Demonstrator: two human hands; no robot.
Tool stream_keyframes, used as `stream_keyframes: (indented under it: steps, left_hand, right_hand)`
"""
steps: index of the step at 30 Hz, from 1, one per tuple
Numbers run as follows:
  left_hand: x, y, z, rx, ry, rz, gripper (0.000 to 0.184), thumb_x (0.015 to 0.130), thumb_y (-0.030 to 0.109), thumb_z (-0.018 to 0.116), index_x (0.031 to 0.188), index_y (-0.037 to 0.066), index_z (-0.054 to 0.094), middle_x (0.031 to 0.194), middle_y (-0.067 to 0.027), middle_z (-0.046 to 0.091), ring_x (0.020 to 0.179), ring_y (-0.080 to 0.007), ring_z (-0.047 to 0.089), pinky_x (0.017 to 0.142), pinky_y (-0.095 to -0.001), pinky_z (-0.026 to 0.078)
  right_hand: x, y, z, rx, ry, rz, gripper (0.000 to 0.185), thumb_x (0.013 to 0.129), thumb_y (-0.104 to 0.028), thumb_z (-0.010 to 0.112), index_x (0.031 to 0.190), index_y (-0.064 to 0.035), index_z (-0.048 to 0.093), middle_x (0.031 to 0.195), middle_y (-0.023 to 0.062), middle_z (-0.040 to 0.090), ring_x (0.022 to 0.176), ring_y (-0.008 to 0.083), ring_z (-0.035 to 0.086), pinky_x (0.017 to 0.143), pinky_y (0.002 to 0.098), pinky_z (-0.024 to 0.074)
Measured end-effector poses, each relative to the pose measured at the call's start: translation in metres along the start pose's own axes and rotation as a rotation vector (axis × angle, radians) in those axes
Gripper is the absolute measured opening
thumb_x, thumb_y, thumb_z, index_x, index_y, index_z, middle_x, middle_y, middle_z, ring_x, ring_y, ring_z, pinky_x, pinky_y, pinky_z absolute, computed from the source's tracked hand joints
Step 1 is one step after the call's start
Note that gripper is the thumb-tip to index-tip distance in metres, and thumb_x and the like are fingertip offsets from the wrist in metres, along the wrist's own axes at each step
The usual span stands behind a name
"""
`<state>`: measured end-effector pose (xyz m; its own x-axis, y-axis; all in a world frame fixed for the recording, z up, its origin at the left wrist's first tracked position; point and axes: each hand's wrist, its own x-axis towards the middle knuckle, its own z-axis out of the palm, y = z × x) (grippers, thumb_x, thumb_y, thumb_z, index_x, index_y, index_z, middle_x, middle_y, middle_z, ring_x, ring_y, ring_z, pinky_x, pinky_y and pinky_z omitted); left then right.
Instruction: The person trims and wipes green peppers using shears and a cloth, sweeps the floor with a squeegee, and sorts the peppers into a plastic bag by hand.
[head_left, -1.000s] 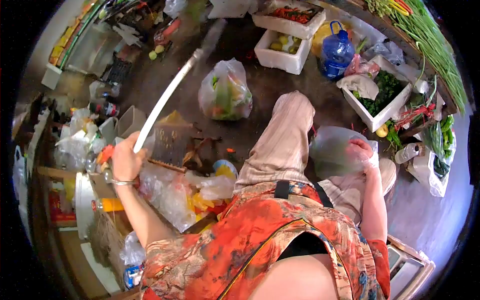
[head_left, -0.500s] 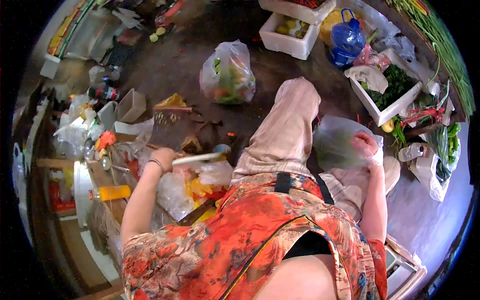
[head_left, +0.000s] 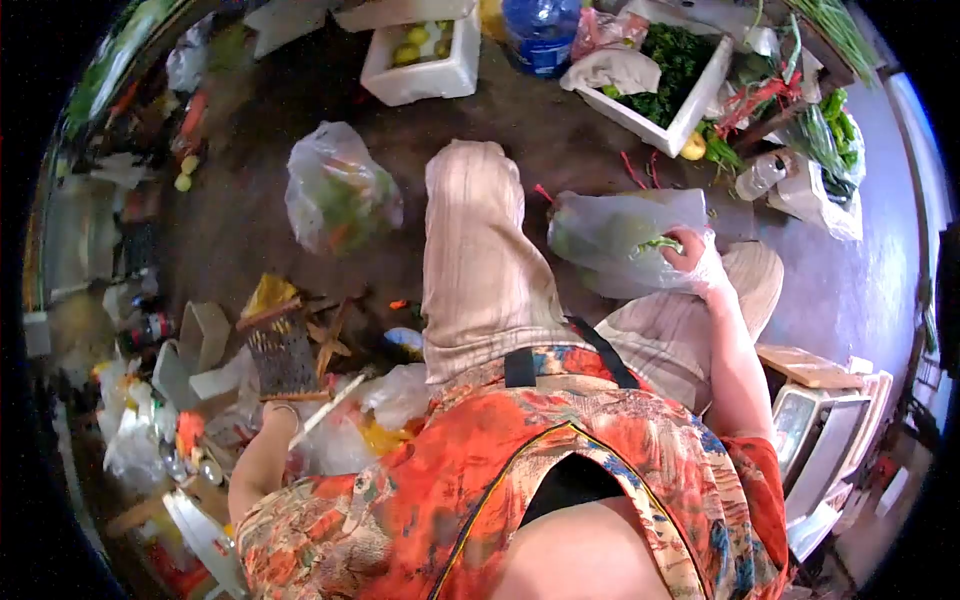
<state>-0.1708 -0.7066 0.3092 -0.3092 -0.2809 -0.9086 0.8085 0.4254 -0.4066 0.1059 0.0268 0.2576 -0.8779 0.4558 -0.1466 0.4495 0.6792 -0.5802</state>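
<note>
My left hand (head_left: 281, 414) is at the lower left beside a long white stick (head_left: 330, 410); its fingers are too unclear to tell whether they grip it. Over my lap, my right hand (head_left: 686, 250) is closed on a small green sprig (head_left: 658, 243), at the clear plastic bag (head_left: 610, 225). Some plastic lies around the right wrist. The bag rests beside my raised knee, with its contents blurred. A filled plastic bag (head_left: 340, 190) stands on the floor to the left of that knee.
White foam boxes hold round green items (head_left: 420, 45) and leafy greens (head_left: 670, 75) ahead. A blue jug (head_left: 541, 35) stands between them. At left are a perforated dark board (head_left: 280, 350), plastic bags (head_left: 135, 435) and a grey container (head_left: 203, 335). A bottle (head_left: 760, 177) lies right.
The view has turned rightward, so the floor items appear farther left. My left hand has come down and back with the stick beside it. A green sprig now shows in my right fingers.
</note>
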Motion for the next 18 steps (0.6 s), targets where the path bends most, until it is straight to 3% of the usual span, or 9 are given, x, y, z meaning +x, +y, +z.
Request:
stream_keyframes:
  steps: [4, 7, 9, 10, 11, 13, 15, 16, 18]
  left_hand:
    - [0.020, 0.006, -0.052, -0.298, 0.066, 0.047, 0.029, 0.077, 0.015, 0.062, 0.104, 0.011, 0.067, 0.093, -0.0101, 0.069, 0.080, -0.0251, 0.068, 0.063, -0.0459, 0.053]
    - [0.018, 0.002, -0.123, -1.049, 0.212, 0.105, 0.031, 0.076, 0.011, 0.059, 0.107, 0.006, 0.063, 0.077, -0.0148, 0.067, 0.059, -0.0269, 0.067, 0.047, -0.0391, 0.051]
    - [0.082, -0.025, -0.158, -0.948, 0.796, 0.173, 0.036, 0.079, 0.014, 0.057, 0.114, 0.004, 0.057, 0.090, -0.0200, 0.065, 0.076, -0.0330, 0.065, 0.066, -0.0407, 0.052]
    - [0.114, -0.039, -0.176, -0.834, 1.076, 0.159, 0.039, 0.081, 0.016, 0.056, 0.118, 0.003, 0.055, 0.097, -0.0226, 0.064, 0.085, -0.0361, 0.064, 0.076, -0.0416, 0.052]
    - [0.078, -0.034, -0.216, -0.955, 1.132, 0.126, 0.050, 0.079, 0.017, 0.060, 0.126, 0.003, 0.049, 0.109, -0.0241, 0.061, 0.102, -0.0384, 0.058, 0.091, -0.0412, 0.044]
    - [0.103, -0.058, -0.269, -1.146, 1.293, 0.126, 0.063, 0.076, 0.019, 0.064, 0.133, 0.003, 0.042, 0.116, -0.0237, 0.058, 0.106, -0.0379, 0.056, 0.092, -0.0400, 0.044]
    - [0.099, -0.071, -0.319, -1.217, 1.395, 0.048, 0.080, 0.071, 0.023, 0.070, 0.140, 0.006, 0.032, 0.125, -0.0268, 0.050, 0.116, -0.0387, 0.050, 0.096, -0.0390, 0.041]
    - [0.108, -0.078, -0.337, -1.216, 1.398, 0.063, 0.080, 0.071, 0.023, 0.070, 0.140, 0.006, 0.032, 0.125, -0.0268, 0.050, 0.116, -0.0387, 0.050, 0.096, -0.0390, 0.041]
    - [0.127, -0.100, -0.365, -1.396, 1.389, -0.059, 0.097, 0.065, 0.027, 0.077, 0.144, 0.006, 0.023, 0.135, -0.0293, 0.040, 0.123, -0.0378, 0.043, 0.101, -0.0381, 0.038]
  right_hand:
    - [0.002, -0.002, -0.011, 0.064, -0.005, 0.013, 0.035, 0.076, -0.019, 0.062, 0.107, -0.0037, 0.060, 0.102, 0.0204, 0.062, 0.099, 0.0366, 0.057, 0.085, 0.0412, 0.0449]
    - [0.021, -0.002, -0.032, 0.165, 0.092, 0.063, 0.038, 0.076, -0.018, 0.063, 0.111, -0.0029, 0.059, 0.101, 0.0186, 0.063, 0.098, 0.0303, 0.059, 0.085, 0.0373, 0.0458]
    - [0.041, -0.009, -0.058, 0.129, 0.158, -0.047, 0.035, 0.078, -0.012, 0.063, 0.110, -0.0002, 0.060, 0.090, 0.0121, 0.063, 0.082, 0.0183, 0.059, 0.073, 0.0313, 0.0481]
    - [0.048, -0.006, -0.065, 0.115, 0.228, -0.088, 0.034, 0.079, -0.012, 0.063, 0.111, 0.0001, 0.060, 0.089, 0.0098, 0.063, 0.080, 0.0154, 0.058, 0.072, 0.0292, 0.0475]
    - [0.055, -0.001, -0.074, 0.109, 0.181, -0.022, 0.032, 0.081, -0.011, 0.062, 0.110, 0.0005, 0.060, 0.090, 0.0082, 0.064, 0.082, 0.0136, 0.058, 0.072, 0.0281, 0.0474]
    - [0.054, -0.020, -0.103, 0.164, 0.216, 0.022, 0.031, 0.078, -0.015, 0.063, 0.104, 0.0016, 0.062, 0.089, 0.0122, 0.066, 0.082, 0.0206, 0.062, 0.077, 0.0308, 0.0485]
    - [0.053, 0.007, -0.128, 0.181, 0.306, 0.022, 0.028, 0.080, -0.014, 0.062, 0.104, 0.0009, 0.062, 0.086, 0.0090, 0.066, 0.079, 0.0148, 0.060, 0.076, 0.0286, 0.0481]
    - [0.046, 0.001, -0.146, 0.148, 0.341, 0.081, 0.027, 0.081, -0.013, 0.062, 0.104, 0.0006, 0.063, 0.086, 0.0077, 0.065, 0.079, 0.0114, 0.059, 0.075, 0.0270, 0.0477]
    - [0.039, 0.025, -0.173, 0.222, 0.431, 0.056, 0.024, 0.084, -0.011, 0.061, 0.104, 0.0010, 0.063, 0.090, 0.0056, 0.065, 0.082, 0.0106, 0.058, 0.075, 0.0256, 0.0471]
